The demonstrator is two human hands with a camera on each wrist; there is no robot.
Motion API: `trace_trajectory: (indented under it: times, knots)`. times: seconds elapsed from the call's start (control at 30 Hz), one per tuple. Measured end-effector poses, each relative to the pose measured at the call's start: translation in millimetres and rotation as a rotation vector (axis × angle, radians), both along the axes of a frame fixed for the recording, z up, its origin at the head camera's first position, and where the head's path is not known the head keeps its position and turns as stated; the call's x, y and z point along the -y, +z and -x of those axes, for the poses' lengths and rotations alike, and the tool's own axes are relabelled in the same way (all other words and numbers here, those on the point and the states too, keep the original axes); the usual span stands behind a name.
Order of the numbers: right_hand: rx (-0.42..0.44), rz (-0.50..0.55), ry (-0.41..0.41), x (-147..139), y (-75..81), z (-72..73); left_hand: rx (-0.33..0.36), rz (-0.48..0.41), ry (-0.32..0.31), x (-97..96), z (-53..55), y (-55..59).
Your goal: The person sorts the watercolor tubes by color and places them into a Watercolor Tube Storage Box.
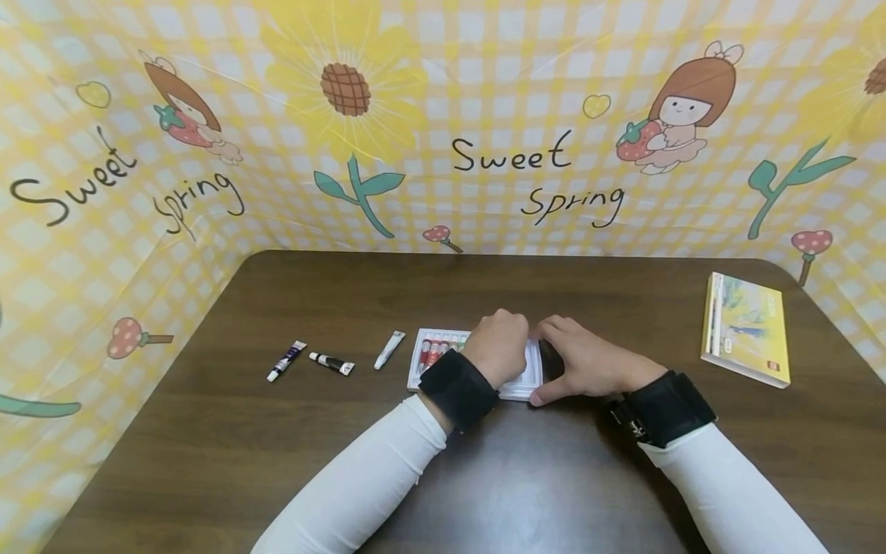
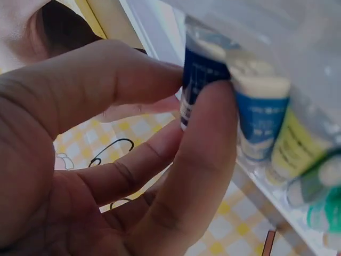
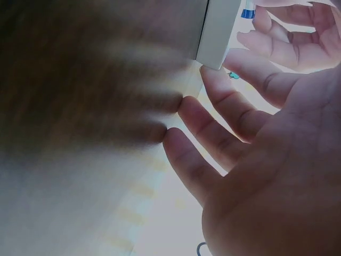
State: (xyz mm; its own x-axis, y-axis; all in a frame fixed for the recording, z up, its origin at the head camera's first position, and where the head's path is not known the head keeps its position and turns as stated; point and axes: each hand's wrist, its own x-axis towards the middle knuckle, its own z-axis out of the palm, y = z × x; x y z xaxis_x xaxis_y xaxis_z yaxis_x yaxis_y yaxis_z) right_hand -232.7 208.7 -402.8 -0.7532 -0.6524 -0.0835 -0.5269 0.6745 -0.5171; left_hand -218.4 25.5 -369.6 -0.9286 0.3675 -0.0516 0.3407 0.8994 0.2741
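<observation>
Head view: a white paint tray [image 1: 415,358] lies on the desk [image 1: 194,454] before you, its right part largely covered by your left hand [image 1: 501,346].
Left hand: you pinch one tube between thumb and index finger, the other fingers loosely bent.
Dark blue tube [image 2: 205,66]: in that pinch, at the end of the tube row; blur leaves it unclear whether its lower end is seated in the tray or free.
Neighbours: a mid-blue tube [image 2: 262,114] just beside it, then a yellow-green tube [image 2: 298,141].
Right hand [image 1: 588,358]: your fingers are spread and nearly straight about the tray's right end, thumb at the near corner; nothing is enclosed.
Handling: judged light, soft-walled and smooth; hard squeezing would likely dent it, and a slack pinch could slip.
Hold point: take the body from both sides, as you do now, clear of the neighbours.
Loose tubes: a purple tube [image 1: 287,361], a black tube [image 1: 332,363] and a white tube [image 1: 390,350] lie apart, left of the tray.
Yellow pack [image 1: 747,331]: flat on the desk at your right, well apart.
</observation>
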Motion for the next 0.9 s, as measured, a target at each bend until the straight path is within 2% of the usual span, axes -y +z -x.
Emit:
trace_trajectory:
  times: [0.17,0.27,0.57,0.9]
  knots:
    - [0.004,-0.002,-0.008,-0.3,0.5,-0.1,-0.113,0.083,0.023,0.8,-1.3,-0.3]
    - [0.016,-0.007,-0.013,0.0,1.0,-0.3,-0.132,0.109,0.034,3.9,-1.2,-0.5]
    - [0.019,-0.017,-0.009,0.5,0.8,-0.5,-0.132,0.093,0.003,11.8,-2.9,-2.9]
    - [0.033,-0.024,-0.021,1.5,1.7,-1.6,-0.038,0.087,-0.03,17.5,-0.8,-4.6]
